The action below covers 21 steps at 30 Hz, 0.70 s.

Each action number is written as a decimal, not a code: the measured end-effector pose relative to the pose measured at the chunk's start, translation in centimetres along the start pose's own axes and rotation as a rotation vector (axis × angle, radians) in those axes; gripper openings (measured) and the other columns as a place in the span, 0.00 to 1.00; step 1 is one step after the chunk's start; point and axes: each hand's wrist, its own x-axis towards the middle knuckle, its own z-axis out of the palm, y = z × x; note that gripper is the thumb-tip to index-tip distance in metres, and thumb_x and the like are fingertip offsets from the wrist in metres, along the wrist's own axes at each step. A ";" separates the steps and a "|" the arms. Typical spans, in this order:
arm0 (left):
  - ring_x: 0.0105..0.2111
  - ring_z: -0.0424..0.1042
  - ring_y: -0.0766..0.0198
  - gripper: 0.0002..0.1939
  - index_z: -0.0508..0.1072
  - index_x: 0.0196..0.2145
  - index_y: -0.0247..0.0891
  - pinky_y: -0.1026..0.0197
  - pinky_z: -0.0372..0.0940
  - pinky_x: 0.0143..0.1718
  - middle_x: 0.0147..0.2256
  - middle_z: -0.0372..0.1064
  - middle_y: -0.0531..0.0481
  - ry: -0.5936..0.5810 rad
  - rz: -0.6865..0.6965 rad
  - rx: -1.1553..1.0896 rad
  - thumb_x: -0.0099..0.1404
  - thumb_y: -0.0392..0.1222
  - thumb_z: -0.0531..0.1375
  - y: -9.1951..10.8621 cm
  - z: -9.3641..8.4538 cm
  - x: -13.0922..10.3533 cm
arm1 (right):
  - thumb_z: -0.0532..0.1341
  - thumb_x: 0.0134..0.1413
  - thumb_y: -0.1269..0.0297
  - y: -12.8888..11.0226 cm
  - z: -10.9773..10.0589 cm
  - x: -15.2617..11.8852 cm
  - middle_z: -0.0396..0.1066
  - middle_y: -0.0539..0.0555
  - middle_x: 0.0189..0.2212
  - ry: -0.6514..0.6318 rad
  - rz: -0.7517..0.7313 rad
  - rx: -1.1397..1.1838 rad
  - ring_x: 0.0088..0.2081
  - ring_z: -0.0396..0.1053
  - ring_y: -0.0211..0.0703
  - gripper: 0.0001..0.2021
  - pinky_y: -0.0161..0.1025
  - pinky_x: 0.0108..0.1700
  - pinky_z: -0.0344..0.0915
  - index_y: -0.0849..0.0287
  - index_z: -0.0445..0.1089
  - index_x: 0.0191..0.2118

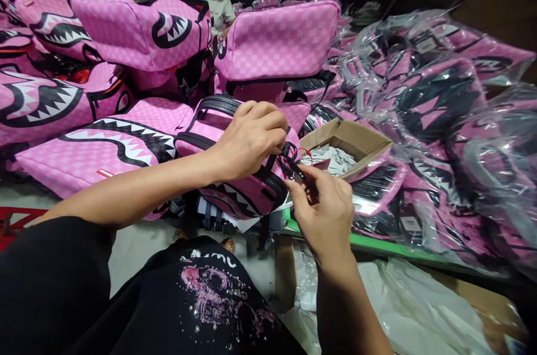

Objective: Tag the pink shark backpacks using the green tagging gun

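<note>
A pink checkered backpack [235, 190] with black trim and a shark-mouth print lies in front of me. My left hand [255, 137] is over its side, fingers curled and closed near a black strap end. What those fingertips grip is hidden. Just right of the bag, my right hand [323, 204] pinches a dark tag [298, 175] with small white marks between thumb and fingers. A thin red string [305, 151] loops beside the tag. The bag's black carry handle [218, 103] arches behind my left wrist.
An open cardboard box [356, 140] holds white tags right behind my right hand. More pink shark backpacks [138, 36] are piled left and behind. Plastic-wrapped bags [440, 103] heap up at right, above a green table edge [394, 249]. Another person [213, 5] stands across.
</note>
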 end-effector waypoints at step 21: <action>0.57 0.61 0.57 0.13 0.75 0.35 0.44 0.47 0.52 0.60 0.49 0.68 0.56 -0.101 -0.036 -0.046 0.72 0.46 0.53 0.1 0.3 0.3 | 0.56 0.68 0.62 1.3 1.4 1.4 0.76 0.54 0.33 0.005 -0.242 -0.091 0.30 0.67 0.41 0.10 0.41 0.41 0.59 0.61 0.68 0.49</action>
